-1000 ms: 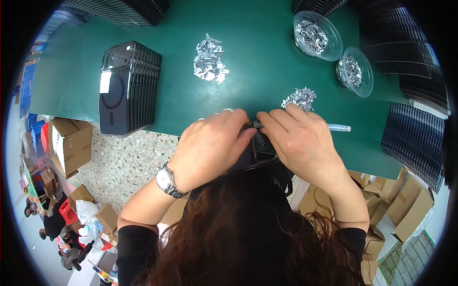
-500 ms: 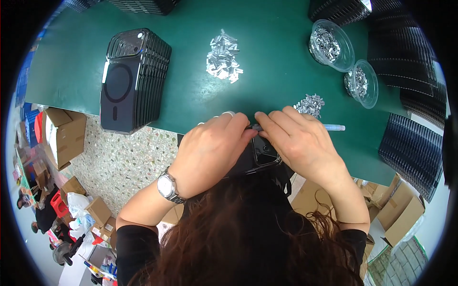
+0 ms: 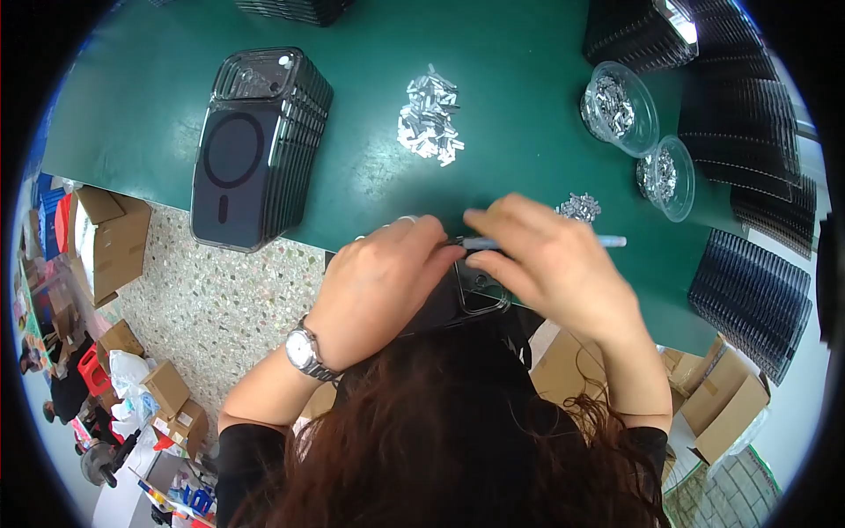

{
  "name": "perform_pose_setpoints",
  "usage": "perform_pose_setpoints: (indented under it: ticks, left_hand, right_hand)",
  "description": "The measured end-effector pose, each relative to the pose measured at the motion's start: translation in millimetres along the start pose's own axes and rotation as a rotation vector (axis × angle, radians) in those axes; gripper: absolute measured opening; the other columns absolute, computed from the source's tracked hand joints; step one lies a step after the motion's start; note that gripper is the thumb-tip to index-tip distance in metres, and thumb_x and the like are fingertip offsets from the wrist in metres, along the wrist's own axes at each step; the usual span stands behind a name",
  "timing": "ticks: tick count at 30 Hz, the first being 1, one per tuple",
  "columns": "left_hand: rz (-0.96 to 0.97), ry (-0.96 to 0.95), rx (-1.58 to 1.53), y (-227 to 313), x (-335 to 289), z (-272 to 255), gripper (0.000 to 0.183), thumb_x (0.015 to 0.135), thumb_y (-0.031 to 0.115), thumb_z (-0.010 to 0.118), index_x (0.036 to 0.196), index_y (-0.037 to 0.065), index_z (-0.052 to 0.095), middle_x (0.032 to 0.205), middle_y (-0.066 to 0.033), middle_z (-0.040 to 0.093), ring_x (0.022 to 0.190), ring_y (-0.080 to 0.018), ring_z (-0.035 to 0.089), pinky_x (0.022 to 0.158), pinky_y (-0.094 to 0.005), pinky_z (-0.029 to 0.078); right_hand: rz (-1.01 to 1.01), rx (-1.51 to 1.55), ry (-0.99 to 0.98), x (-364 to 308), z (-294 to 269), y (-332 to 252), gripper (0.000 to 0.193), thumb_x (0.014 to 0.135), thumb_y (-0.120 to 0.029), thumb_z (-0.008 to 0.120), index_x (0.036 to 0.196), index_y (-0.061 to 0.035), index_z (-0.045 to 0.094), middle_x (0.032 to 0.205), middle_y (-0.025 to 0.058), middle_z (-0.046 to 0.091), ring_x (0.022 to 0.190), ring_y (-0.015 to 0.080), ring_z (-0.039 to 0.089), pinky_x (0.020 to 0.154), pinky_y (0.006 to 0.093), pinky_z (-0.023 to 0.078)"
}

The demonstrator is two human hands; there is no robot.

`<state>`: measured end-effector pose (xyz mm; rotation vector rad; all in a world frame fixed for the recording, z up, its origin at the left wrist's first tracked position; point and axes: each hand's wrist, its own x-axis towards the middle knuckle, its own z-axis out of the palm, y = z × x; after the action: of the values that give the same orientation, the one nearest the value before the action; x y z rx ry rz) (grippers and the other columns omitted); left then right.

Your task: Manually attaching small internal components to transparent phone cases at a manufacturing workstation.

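Observation:
A black-framed phone case with a clear camera window lies below my hands at the table's near edge, partly hidden by them. My left hand, with a watch on its wrist, is closed at the case's upper edge, thumb and forefinger pinched around a small dark bit I cannot make out. My right hand holds a slim pen-like tool with a pale blue barrel, which runs across under its fingers toward the left fingertips. Its forefinger is blurred and lifted away from the thumb. Beyond it lies a small pile of silvery pieces.
A stack of dark phone cases stands at the left. A larger pile of silvery pieces lies mid-table. Two clear plastic tubs hold more. Case stacks line the right side; cardboard boxes sit on the floor.
My right fingers have opened away from the left fingertips, exposing the tool's shaft between thumb and forefinger. The left hand keeps its pinch. The whole view has shifted slightly.

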<state>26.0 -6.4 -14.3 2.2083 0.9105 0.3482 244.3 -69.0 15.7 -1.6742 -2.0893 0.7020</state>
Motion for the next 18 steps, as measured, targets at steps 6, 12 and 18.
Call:
perform_pose_setpoints:
  ticks: [6, 12, 18]
  left_hand:
    - [-0.178, -0.006, -0.21, -3, -9, -12, 0.014, 0.101, 0.014, 0.067, 0.105, 0.003, 0.061, 0.094, -0.019, 0.071, 0.084, -0.0432, 0.07, 0.071, -0.0507, 0.056]
    - [-0.136, 0.062, -0.235, -9, -13, -8, 0.01, 0.098, 0.007, 0.07, 0.103, -0.002, 0.066, 0.092, -0.0187, 0.072, 0.082, -0.035, 0.072, 0.069, -0.039, 0.055]
    - [-0.136, 0.092, -0.234, -12, -7, -9, 0.01, 0.099, 0.007, 0.07, 0.103, -0.001, 0.066, 0.091, -0.0183, 0.072, 0.082, -0.0351, 0.072, 0.07, -0.0385, 0.054]
  right_hand:
    - [0.174, -0.039, 0.127, 51, 0, 45, 0.023, 0.095, -0.013, 0.073, 0.11, 0.0035, 0.074, 0.093, 0.0175, 0.068, 0.081, 0.0333, 0.068, 0.074, 0.0405, 0.052]
    - [0.163, 0.0, 0.234, 79, 35, 48, 0.02, 0.095, -0.015, 0.072, 0.103, 0.003, 0.074, 0.093, 0.0183, 0.068, 0.082, 0.0401, 0.066, 0.076, 0.0467, 0.051]
    - [0.21, -0.066, 0.168, 81, 34, 47, 0.023, 0.097, -0.019, 0.069, 0.102, 0.0038, 0.069, 0.098, 0.0196, 0.067, 0.089, 0.044, 0.065, 0.08, 0.0499, 0.05]
